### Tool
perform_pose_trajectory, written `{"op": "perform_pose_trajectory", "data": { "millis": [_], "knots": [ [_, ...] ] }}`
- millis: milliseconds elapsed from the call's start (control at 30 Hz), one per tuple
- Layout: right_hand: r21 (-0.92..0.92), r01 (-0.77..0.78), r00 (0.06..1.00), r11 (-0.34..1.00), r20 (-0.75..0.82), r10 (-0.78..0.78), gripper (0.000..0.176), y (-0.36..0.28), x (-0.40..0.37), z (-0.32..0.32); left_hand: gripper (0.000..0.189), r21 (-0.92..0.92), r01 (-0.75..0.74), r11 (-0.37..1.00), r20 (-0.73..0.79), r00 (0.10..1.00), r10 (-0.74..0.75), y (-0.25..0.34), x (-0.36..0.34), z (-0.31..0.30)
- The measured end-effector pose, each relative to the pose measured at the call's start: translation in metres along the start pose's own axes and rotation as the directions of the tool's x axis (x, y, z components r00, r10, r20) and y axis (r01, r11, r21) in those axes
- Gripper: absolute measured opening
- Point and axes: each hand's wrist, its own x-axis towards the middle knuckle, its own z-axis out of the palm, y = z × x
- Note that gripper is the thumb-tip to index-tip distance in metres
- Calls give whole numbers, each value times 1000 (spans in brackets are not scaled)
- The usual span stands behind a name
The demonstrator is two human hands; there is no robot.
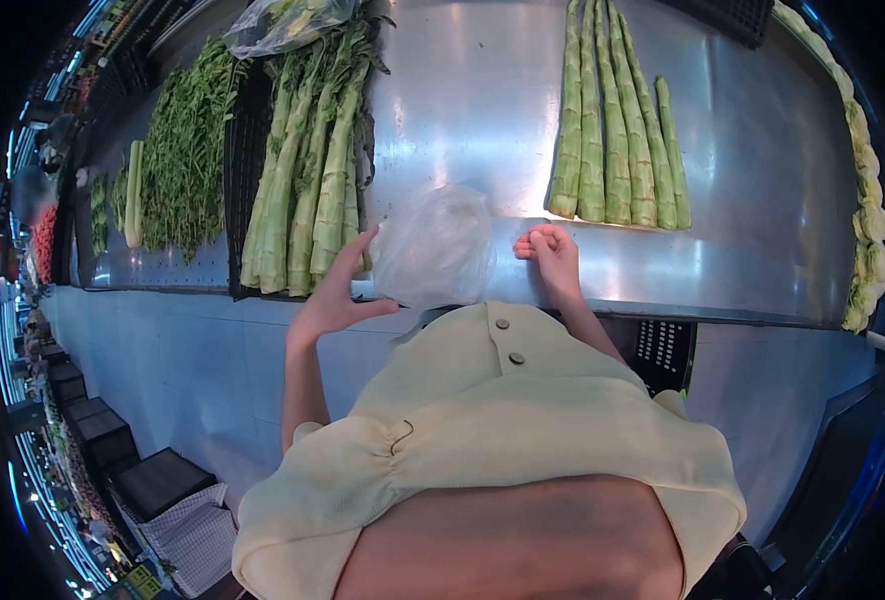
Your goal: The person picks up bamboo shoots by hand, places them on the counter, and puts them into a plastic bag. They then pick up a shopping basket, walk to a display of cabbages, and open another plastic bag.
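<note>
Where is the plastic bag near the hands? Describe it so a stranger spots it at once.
On the steel counter, at the front edge between the leafy green stalks and the peeled pale stalks, is the plastic bag, against the left hand. Unlike the other bag atop the leafy stalks, it shows against bare steel.

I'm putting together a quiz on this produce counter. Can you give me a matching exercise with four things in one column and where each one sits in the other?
Things:
1 clear plastic bag
2 peeled pale stalks
3 feathery green herbs
4 left hand

Places:
A beyond the right hand
B at the near ends of the leafy-topped stalks
C left of those stalks
D between both hands

Pairs: 1-D, 2-A, 3-C, 4-B
</note>
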Motion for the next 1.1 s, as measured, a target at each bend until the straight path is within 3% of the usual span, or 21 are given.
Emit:
{"op": "perform_pose_trajectory", "data": {
  "millis": [67, 133, 167, 200, 233, 267, 333, 367, 400, 433, 467, 500, 533, 567, 667, 800, 867, 933, 1000, 1067, 1100],
  "knots": [
    [-91, -93, 991, 991, 86, 101, 15, 6, -1, 7, 86, 34, -38, 999, -45, 998, 39, -9, -5, 33],
    [-196, -153, 968, 969, 169, 187, 15, 8, 2, 13, 83, 403, -123, 907, -207, 953, 221, -18, 1, 61],
    [-175, -257, 914, 950, 275, 298, 19, 10, 0, 17, 83, 408, -113, 906, -231, 947, 223, -34, 7, 76],
    [-169, -361, 835, 917, 379, 398, 22, 14, -1, 21, 76, 260, -149, 954, -201, 958, 205, -53, 15, 90],
    [-277, -270, 753, 922, 536, 382, 25, 17, 3, 22, 70, 105, -179, 978, -167, 966, 195, -54, 21, 95],
    [-283, -254, 745, 925, 552, 374, 25, 21, 2, 23, 70, 114, -178, 977, -190, 962, 197, -55, 23, 99],
    [29, -431, 791, 902, 492, 363, 30, 2, -11, 35, 49, -154, -307, 939, -138, 948, 287, -39, 30, 105],
    [158, -583, 721, 797, 552, 418, 39, -14, -15, 39, 49, -141, -314, 939, -156, 944, 292, -28, 31, 109],
    [149, -577, 716, 803, 566, 409, 39, -32, -19, 43, 42, -418, -124, 900, -83, 992, 98, -2, 27, 107],
    [213, -552, 731, 806, 588, 346, 44, -48, -23, 46, 35, -648, 85, 757, 46, 996, -73, 18, 25, 108],
    [277, -529, 745, 802, 604, 283, 50, -56, -26, 49, 35, -644, 78, 761, 32, 997, -76, 29, 27, 111],
    [273, -530, 739, 803, 614, 279, 50, -58, -29, 51, 34, -505, -133, 853, -33, 990, 135, 37, 29, 116],
    [342, -490, 729, 802, 665, 162, 54, -59, -32, 52, 33, -342, -345, 874, -57, 936, 347, 45, 30, 118],
    [411, -454, 712, 791, 701, 44, 59, -60, -34, 52, 33, -338, -346, 875, -65, 936, 345, 52, 31, 117],
    [293, -360, 742, 886, 665, 82, 59, -59, -35, 41, 36, -300, -243, 922, 65, 960, 274, 63, 35, 118],
    [341, -413, 744, 844, 661, 97, 52, -66, -39, 36, 37, -267, -238, 934, -166, 966, 198, 60, 33, 141],
    [78, -156, 909, 985, 401, 112, 49, -64, -44, 38, 42, -241, -209, 948, -265, 954, 143, 51, 28, 149],
    [165, -140, 923, 976, 379, 68, 45, -50, -34, 27, 61, -1, -355, 935, -544, 785, 297, 53, 20, 142],
    [253, -117, 934, 960, 356, 20, 41, -37, -32, 18, 71, 42, -379, 924, -535, 773, 341, 64, 11, 142],
    [113, 45, 891, 993, 445, -91, 37, -28, -36, 17, 61, 11, -545, 838, -392, 769, 505, 73, 7, 145],
    [108, 32, 888, 994, 453, -78, 37, -13, -38, 22, 61, 8, -534, 846, -399, 774, 492, 77, 6, 145]
  ]
}}
